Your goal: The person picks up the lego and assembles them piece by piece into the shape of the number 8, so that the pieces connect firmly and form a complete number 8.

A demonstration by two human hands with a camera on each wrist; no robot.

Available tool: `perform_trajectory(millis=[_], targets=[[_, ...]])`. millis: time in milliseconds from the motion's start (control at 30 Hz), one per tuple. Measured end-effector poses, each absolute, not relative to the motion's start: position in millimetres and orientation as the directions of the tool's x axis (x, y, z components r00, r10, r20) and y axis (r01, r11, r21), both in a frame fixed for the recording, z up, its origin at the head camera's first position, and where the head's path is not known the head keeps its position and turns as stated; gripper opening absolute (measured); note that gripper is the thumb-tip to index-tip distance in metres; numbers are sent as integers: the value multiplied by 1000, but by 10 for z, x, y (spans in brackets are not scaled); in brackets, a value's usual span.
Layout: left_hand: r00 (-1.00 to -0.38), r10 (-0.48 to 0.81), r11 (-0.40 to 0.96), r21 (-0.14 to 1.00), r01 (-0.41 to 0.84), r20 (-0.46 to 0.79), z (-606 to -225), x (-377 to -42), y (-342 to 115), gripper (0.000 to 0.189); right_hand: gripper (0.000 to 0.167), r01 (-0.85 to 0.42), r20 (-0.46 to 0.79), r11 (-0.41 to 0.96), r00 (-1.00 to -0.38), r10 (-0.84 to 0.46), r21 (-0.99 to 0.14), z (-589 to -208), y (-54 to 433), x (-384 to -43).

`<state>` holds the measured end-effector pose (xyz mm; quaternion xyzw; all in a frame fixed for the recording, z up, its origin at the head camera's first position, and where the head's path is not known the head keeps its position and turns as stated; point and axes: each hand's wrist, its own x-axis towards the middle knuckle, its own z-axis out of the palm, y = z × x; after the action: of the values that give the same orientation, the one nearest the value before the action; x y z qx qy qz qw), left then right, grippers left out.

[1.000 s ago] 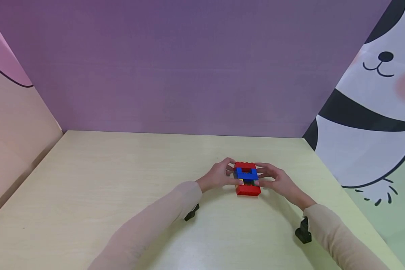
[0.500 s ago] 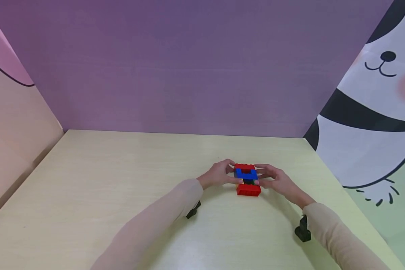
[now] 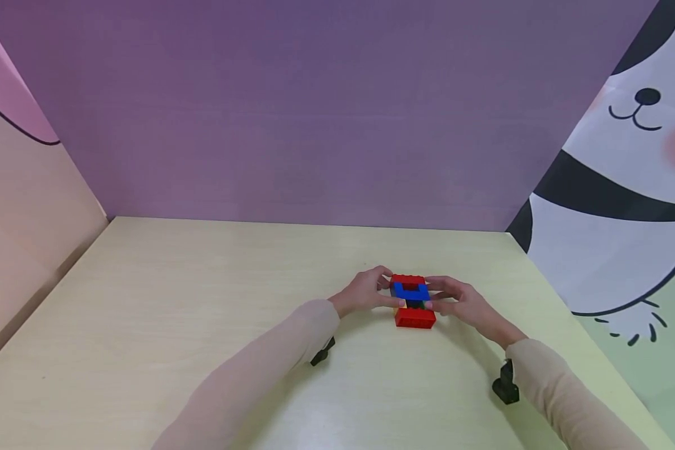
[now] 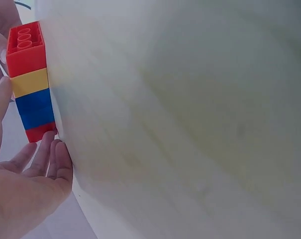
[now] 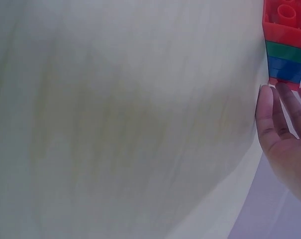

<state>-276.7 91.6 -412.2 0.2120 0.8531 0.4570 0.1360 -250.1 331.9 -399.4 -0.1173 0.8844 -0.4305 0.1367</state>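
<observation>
Both hands hold a small structure of toy building bricks on the table, right of centre in the head view. A red brick (image 3: 415, 319) forms its near end, its hollow underside facing me. Blue bricks (image 3: 410, 294) fill the middle, and another red brick (image 3: 408, 279) with studs makes the far end. My left hand (image 3: 365, 291) grips the left side, where a yellow brick (image 4: 31, 83) shows, thumb near and fingers at the far end. On the right side, with a green brick (image 5: 286, 51), my right hand (image 3: 457, 300) holds on likewise.
The pale wooden table (image 3: 202, 312) reaches back to a purple wall panel (image 3: 315, 112). A panda-printed panel (image 3: 613, 250) borders the right side, a pinkish one (image 3: 28, 219) the left. Black wrist devices (image 3: 505, 382) hang below the sleeves.
The structure's far end has tipped slightly lower in the head view, so the gap between the far red brick and the blue ones looks smaller. Both hands keep their grip, almost still.
</observation>
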Motion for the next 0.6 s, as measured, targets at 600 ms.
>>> perform_trajectory(millis=[600], targets=[[-875,483,492,833,253,-20,-4145,-2772,891,62,63,-104,-118,592,-938,-325,-799,-3964,3298,-2471]])
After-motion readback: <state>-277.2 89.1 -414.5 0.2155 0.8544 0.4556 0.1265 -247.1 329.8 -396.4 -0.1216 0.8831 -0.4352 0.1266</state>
